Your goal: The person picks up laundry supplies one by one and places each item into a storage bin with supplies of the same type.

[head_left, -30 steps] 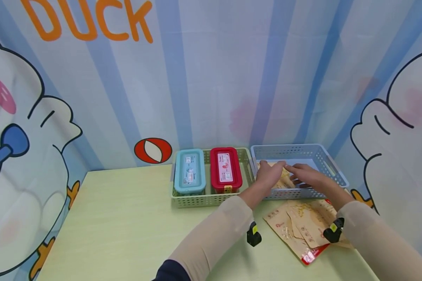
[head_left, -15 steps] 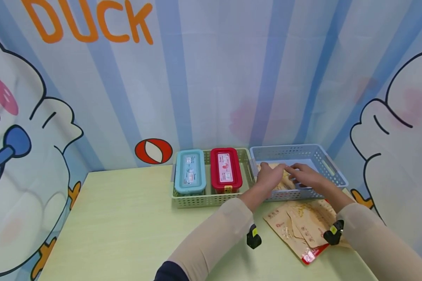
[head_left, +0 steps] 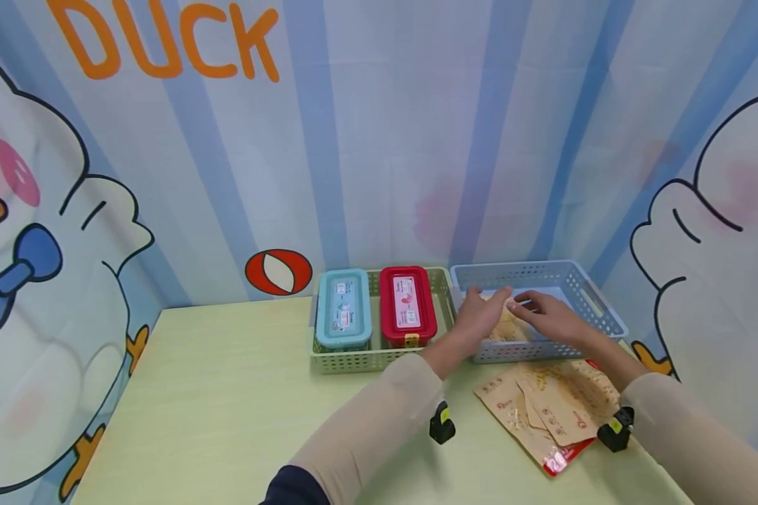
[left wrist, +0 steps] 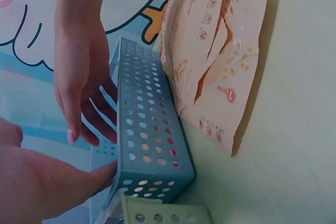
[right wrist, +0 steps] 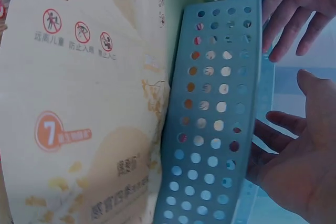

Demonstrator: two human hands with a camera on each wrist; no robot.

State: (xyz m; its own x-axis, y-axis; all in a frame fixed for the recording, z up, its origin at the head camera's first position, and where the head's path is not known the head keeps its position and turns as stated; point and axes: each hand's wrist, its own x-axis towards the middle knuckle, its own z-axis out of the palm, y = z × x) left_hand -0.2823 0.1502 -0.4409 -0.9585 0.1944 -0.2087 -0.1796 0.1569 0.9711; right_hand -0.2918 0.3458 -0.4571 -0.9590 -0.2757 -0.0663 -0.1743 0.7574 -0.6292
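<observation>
A tan packet (head_left: 508, 328) lies in the left part of the blue basket (head_left: 568, 348), partly covered by the hands. Over the packet is the left hand (head_left: 478, 315), its fingers stretched downward in the right wrist view. Facing it, the right hand (head_left: 552, 319) reaches over the basket's front wall with loosely bent fingers. A gap separates the two hands in the right wrist view, and nothing shows between the right hand's thumb and fingers. In the left wrist view the right hand (left wrist: 81, 72) hangs inside the basket wall.
Left of the blue basket stands a green basket (head_left: 354, 362) with a light blue lidded box (head_left: 344, 308) and a red lidded box (head_left: 408, 306). Several tan packets (head_left: 562, 407) with red edges lie in front on the table (head_left: 227, 407). A printed curtain (head_left: 385, 140) hangs behind.
The right hand has drawn slightly back toward the right, its fingers now higher above the packet. The left wrist has shifted a little left. More of the packet's front shows.
</observation>
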